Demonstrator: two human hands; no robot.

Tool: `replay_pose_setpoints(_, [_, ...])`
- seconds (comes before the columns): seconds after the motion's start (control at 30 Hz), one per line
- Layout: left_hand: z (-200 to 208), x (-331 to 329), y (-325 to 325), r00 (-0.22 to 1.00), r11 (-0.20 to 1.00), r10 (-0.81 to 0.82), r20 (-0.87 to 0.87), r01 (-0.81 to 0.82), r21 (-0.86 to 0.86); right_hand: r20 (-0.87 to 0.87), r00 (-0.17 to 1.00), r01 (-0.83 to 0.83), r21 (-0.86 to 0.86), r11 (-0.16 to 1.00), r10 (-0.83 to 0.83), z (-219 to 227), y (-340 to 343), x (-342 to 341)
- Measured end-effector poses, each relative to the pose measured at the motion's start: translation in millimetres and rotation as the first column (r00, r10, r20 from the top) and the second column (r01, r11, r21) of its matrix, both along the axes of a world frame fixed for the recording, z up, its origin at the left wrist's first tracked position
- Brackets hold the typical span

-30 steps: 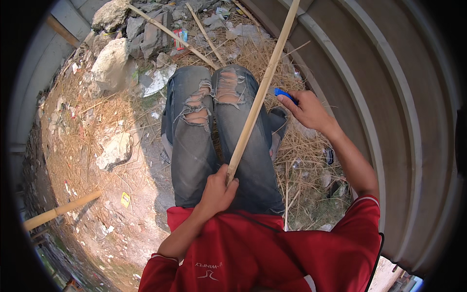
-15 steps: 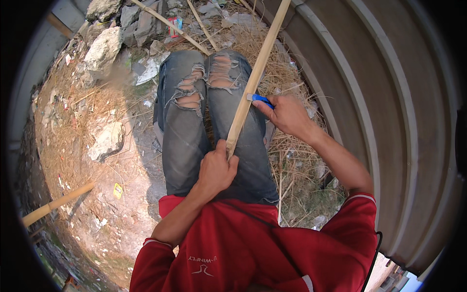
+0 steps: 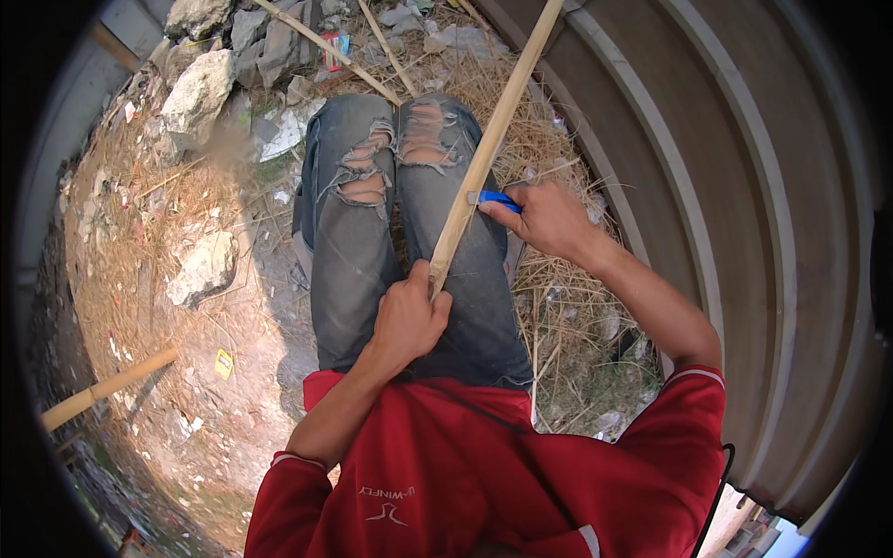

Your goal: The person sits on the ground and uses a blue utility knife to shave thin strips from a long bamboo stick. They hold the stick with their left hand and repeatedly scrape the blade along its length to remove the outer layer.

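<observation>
A long pale bamboo strip [image 3: 498,135] slants across my right thigh, its far end running out past the top of the view. Around its near end my left hand [image 3: 409,312] is closed, above my lap. My right hand [image 3: 551,219] grips a blue utility knife [image 3: 498,200], whose short blade touches the strip's right edge above the thigh. My legs, in torn grey jeans [image 3: 349,279], lie under the strip. The right hand's palm side is hidden.
Straw and shavings [image 3: 563,307] litter the ground at right, beside a brown corrugated metal wall [image 3: 744,232]. Rocks [image 3: 198,98] lie at the far left. Two thin bamboo strips [image 3: 326,46] rest beyond my knees. A thicker bamboo pole [image 3: 112,386] juts in from the left.
The knife has slid a little way along the strip toward me, with my right hand. My left hand, still on the strip's near end, has shifted slightly up and left.
</observation>
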State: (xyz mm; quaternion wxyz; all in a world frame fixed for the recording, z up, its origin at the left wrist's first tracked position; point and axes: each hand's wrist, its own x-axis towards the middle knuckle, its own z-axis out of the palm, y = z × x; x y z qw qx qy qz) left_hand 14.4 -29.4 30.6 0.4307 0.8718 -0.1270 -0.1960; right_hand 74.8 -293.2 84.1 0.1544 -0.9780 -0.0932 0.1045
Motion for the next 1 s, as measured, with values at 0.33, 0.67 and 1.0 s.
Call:
replay_pose_setpoints(0.33, [-18.9, -43.6, 45.0, 0.995, 0.997, -0.067, -0.073, 0.065, -0.028, 0.257, 0.810, 0.552, -0.031, 0.833, -0.527, -15.6, -179.2, 107.7])
replay_pose_setpoints(0.67, [-17.2, -11.9, 45.5, 0.985, 0.948, -0.095, -0.145, 0.045, -0.314, 0.067, 0.970, 0.214, 0.221, 0.952, -0.233, 23.4, -31.1, 24.3])
replay_pose_setpoints(1.0, [-14.9, -18.7, 33.6, 0.996, 0.993, -0.036, -0.081, 0.027, -0.115, -0.071, 0.993, -0.098, -0.038, 0.994, 0.095, 17.5, 26.3, -21.7])
